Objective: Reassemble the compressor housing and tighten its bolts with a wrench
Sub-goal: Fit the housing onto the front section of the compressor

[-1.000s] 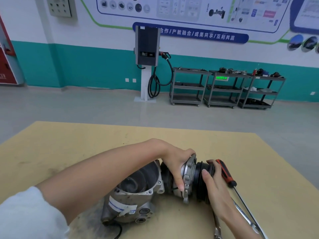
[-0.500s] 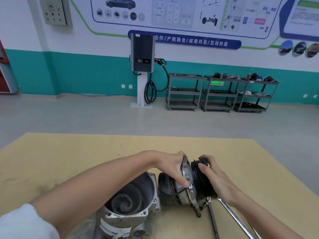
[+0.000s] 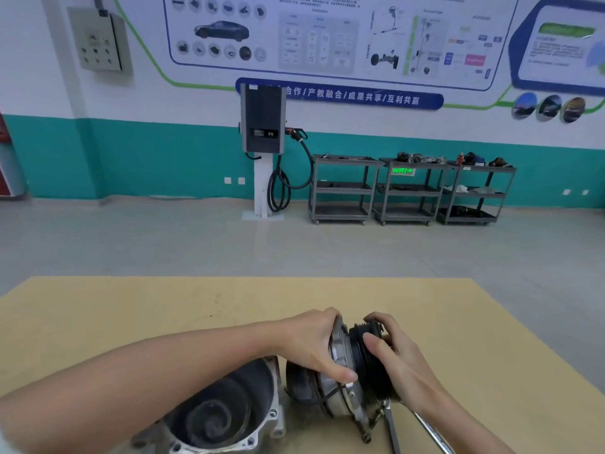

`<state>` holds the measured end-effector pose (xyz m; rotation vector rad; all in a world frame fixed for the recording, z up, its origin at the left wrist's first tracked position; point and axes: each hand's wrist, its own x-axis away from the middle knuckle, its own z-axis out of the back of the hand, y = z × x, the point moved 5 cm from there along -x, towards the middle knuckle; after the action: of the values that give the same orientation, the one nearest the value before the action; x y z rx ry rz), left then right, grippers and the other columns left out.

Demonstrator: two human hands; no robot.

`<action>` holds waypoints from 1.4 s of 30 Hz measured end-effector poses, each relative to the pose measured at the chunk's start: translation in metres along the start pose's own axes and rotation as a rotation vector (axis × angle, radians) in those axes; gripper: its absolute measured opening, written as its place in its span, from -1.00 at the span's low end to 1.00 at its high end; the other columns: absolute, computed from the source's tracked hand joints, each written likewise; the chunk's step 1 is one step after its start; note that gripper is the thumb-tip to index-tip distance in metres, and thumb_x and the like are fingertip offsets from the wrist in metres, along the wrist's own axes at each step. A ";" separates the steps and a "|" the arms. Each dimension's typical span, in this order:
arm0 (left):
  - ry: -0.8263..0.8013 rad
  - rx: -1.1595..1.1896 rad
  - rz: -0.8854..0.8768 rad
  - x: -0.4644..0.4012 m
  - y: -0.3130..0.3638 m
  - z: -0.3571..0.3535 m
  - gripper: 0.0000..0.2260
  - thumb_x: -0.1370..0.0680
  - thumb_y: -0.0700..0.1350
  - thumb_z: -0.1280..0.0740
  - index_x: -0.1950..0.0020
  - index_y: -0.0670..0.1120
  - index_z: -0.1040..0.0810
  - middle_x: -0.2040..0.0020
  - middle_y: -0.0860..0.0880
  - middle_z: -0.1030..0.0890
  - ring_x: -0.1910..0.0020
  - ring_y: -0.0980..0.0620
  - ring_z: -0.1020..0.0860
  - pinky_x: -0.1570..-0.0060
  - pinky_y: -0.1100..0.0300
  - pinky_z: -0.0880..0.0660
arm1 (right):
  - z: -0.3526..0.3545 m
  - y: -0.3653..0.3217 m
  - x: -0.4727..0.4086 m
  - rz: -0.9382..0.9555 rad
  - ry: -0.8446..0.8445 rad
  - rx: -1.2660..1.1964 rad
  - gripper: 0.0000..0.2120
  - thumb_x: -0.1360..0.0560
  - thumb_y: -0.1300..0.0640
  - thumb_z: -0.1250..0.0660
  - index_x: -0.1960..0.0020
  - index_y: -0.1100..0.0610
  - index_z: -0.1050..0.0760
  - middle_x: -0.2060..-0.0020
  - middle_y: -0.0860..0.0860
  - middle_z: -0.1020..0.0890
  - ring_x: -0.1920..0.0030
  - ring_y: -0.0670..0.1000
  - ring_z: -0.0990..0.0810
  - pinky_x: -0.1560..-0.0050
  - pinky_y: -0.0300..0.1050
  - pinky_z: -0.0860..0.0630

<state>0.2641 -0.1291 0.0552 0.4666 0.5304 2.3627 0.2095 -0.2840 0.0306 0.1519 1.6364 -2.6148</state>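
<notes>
Gripping the front half of the compressor (image 3: 352, 368) with both hands over the tan surface (image 3: 131, 309). Left hand (image 3: 314, 345) curling over the silver flange from above, thumb hooking the top edge, fingers running down the flange face, index tip reaching the lower rim. Right hand (image 3: 393, 352) wrapping the black ribbed pulley (image 3: 373, 365) just right of the left hand, thumb lying along the grooves, fingers draping over the pulley's far side. Front half tilting, pulley end pointing up and to the right, dark rear end pointing down and to the left; resting or lifted, cannot tell. Open compressor housing (image 3: 226, 411) lying below and left of the left hand, under the left forearm, spiral scroll showing inside, mouth facing the front half; a narrow gap separating the two parts, not mated. Black seal ring looping loosely around the flange under the left fingertips. Wrench (image 3: 429, 430) lying on the surface directly beneath the right wrist, a second slim metal tool (image 3: 391, 427) lying just left of it. Grey carts (image 3: 409, 191) and wall charger (image 3: 262, 119) standing well beyond both hands.
</notes>
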 end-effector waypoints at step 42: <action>1.163 0.398 0.124 0.209 -0.008 0.016 -0.41 -0.05 0.34 -0.37 0.00 0.24 -0.29 0.06 0.42 -0.50 -0.12 0.80 0.00 -0.55 -0.11 -0.02 | -0.087 -0.238 0.022 0.709 -0.411 0.895 -0.38 -0.36 -0.41 -0.07 -0.39 -0.29 -0.23 -0.18 -0.09 -0.60 -0.08 0.08 -0.54 0.01 -0.03 -0.45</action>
<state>0.1258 0.0205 0.1043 -0.8213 1.5142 2.4487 0.1690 -0.1018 0.2028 0.1645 0.1469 -2.3396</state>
